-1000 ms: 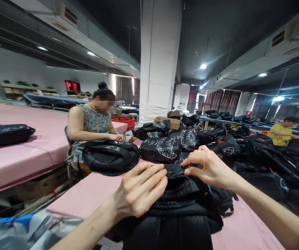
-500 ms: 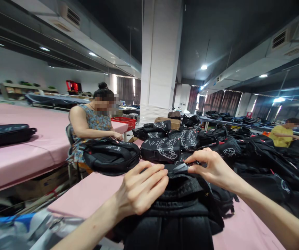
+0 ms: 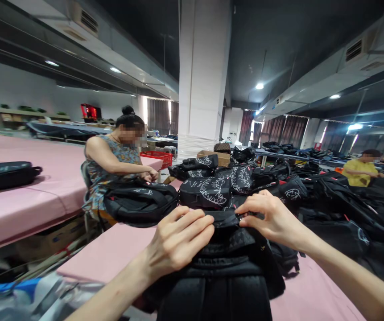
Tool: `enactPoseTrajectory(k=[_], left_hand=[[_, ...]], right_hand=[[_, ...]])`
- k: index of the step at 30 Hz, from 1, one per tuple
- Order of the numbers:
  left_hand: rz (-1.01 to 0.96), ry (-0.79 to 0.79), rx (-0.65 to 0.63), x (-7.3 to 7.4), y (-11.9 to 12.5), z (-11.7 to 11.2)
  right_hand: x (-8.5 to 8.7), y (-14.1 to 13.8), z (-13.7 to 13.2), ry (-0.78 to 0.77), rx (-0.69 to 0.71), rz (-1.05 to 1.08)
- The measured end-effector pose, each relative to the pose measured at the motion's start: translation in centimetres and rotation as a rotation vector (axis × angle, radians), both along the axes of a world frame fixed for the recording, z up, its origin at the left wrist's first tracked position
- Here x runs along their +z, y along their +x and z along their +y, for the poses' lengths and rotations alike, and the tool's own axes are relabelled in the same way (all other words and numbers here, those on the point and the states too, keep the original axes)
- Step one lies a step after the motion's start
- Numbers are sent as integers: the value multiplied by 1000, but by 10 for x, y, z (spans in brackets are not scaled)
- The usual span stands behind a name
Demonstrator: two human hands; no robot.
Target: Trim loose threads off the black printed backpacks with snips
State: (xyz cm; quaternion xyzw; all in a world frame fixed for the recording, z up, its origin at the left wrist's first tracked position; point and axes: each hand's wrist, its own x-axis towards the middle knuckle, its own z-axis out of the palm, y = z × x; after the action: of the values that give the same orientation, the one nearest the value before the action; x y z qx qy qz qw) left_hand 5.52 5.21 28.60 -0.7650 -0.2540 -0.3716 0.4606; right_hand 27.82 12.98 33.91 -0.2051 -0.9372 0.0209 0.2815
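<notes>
A black backpack (image 3: 230, 294) lies in front of me on the pink-covered table, its padded panel towards me and its top end away. My left hand (image 3: 181, 236) is closed over the left side of its top edge, with the fingertips hidden behind the fabric. At the right end of the same dark top strip (image 3: 224, 219), my right hand (image 3: 268, 218) pinches the backpack between thumb and fingers. Small dark parts show at those fingertips, too unclear to name.
Black bags with white scribble prints (image 3: 208, 191) lie beyond the backpack, and a large heap of black bags (image 3: 339, 214) fills the right. A co-worker (image 3: 111, 156) sits at left behind another black bag (image 3: 141, 203). A second person in yellow (image 3: 361, 171) is far right.
The pale, pointed glint by my right fingertips no longer shows; the dark strip between my hands is more visible. My hands barely moved. The co-worker's hands have come together.
</notes>
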Motion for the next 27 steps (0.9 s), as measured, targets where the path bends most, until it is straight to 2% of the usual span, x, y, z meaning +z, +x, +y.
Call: enactPoseTrajectory(k=[5,10,15,22,27], left_hand=[[20,-2,18,-1,-1,0],[-87,-64,18,-3,4,3],[-126,-119,24,0,13,4],[-271,-322,-99,1,19,3],[-250,-283,-38,0,21,5]], right_hand=[[4,-6,-6,121,12,-75],[6,-7,-9,208,-21,-121],[4,-7,-10,210,-3,-110],[1,-5,-11,189,7,-103],[-3,-7,-12,127,27,-109]])
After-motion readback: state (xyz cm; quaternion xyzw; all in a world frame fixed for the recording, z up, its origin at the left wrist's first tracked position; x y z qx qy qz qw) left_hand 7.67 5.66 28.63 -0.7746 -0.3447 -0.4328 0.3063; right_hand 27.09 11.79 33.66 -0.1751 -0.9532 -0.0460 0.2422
